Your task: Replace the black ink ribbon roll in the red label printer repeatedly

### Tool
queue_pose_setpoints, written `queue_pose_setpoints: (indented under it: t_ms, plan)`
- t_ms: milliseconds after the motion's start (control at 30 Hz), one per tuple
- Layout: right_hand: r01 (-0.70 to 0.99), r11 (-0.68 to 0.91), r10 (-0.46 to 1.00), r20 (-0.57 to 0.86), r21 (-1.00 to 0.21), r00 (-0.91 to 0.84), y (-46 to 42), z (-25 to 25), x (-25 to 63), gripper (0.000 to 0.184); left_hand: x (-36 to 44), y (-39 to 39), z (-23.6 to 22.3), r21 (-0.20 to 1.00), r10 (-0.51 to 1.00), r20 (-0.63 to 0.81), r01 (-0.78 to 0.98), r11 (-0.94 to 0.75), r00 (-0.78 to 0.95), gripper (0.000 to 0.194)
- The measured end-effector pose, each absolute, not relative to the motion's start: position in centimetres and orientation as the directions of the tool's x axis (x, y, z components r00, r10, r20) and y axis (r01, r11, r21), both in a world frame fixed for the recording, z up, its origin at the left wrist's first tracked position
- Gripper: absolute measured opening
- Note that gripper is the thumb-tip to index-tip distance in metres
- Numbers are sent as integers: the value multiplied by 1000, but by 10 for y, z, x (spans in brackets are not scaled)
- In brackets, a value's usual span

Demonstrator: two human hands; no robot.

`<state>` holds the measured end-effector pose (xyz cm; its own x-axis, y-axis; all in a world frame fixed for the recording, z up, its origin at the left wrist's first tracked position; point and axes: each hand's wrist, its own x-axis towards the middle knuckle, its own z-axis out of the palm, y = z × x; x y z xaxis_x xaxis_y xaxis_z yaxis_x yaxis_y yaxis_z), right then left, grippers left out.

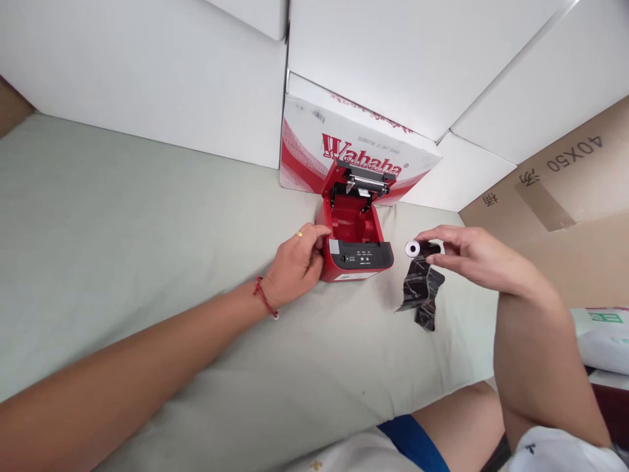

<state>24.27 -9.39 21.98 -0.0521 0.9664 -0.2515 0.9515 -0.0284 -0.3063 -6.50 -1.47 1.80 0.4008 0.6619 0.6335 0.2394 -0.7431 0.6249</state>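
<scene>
A red receipt printer (354, 226) stands on the cloth with its lid (361, 178) tipped up and back. Its paper bay shows bare red walls with no roll inside. At the printer's left side, my left hand (301, 262) grips the wall, the thumb and index finger at the upper edge. To the right of the printer, my right hand (472, 254) holds a small paper roll (411, 249) by its side, with the white end and core facing left. Crumpled black wrapping (417, 285) hangs under the roll and lies on the cloth.
A white and red Wahaha carton (314, 151) stands right behind the printer. White boxes (157, 72) form a wall along the back. A brown carton (555, 196) borders the right side. Pale green cloth (147, 216) covers the surface, with soft folds.
</scene>
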Motion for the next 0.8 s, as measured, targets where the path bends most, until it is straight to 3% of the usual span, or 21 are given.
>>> queue_pose_setpoints:
  t_ms: [167,267,400,500,700,800]
  plan:
    - [905,150,977,-82,-399,-198,-66,219,196,38,-64,-20,18,531,612,738,315,-786,284,52]
    - [910,250,966,24,-330,-257,-39,187,172,44,-65,-27,21,434,509,828,306,-847,235,52]
    - [967,213,977,27,-140,-211,-15,158,153,46,-64,-37,25,339,395,876,227,-913,276,64]
    - [984,167,986,29,-67,-165,-6,148,145,47,-62,-41,26,246,296,884,179,-953,363,68]
    - [993,99,995,28,-69,-97,1,137,137,50,-58,-41,27,144,200,850,150,-978,487,59]
    - [976,143,989,60,-166,-134,-5,141,138,39,-58,-41,28,126,188,847,156,-980,497,54]
